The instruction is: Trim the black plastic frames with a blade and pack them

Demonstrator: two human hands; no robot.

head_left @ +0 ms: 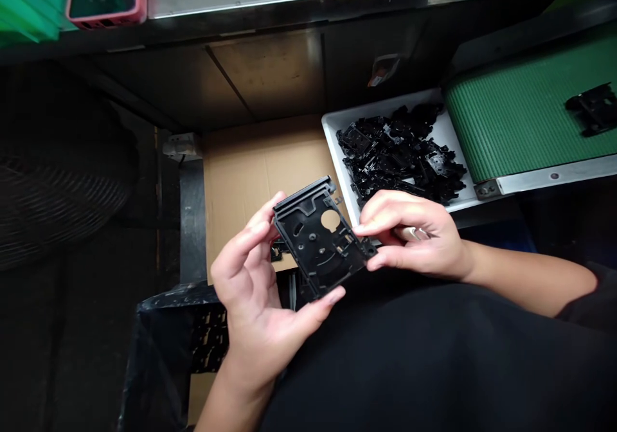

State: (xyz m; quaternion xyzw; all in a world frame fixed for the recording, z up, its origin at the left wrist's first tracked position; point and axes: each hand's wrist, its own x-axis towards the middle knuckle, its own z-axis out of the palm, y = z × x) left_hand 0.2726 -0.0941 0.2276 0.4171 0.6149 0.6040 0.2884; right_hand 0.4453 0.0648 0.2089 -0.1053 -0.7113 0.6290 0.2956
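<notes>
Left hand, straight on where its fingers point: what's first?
Likely the cardboard sheet past the fingers of the left hand; depth is unclear, so they might pass above it.

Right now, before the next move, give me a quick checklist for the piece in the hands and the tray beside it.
Piece held firmly: ok, the black plastic frame sits between the left hand and the right hand.
Keyhole-shaped opening unblocked: ok, pale background shows through it.
Frame free of cracks or flash: cannot tell, the dark surface hides such detail.
Pile contained: ok, the black parts lie within the white tray.
Belt stopped: cannot tell from this picture; a black part lies on the green conveyor belt.
</notes>
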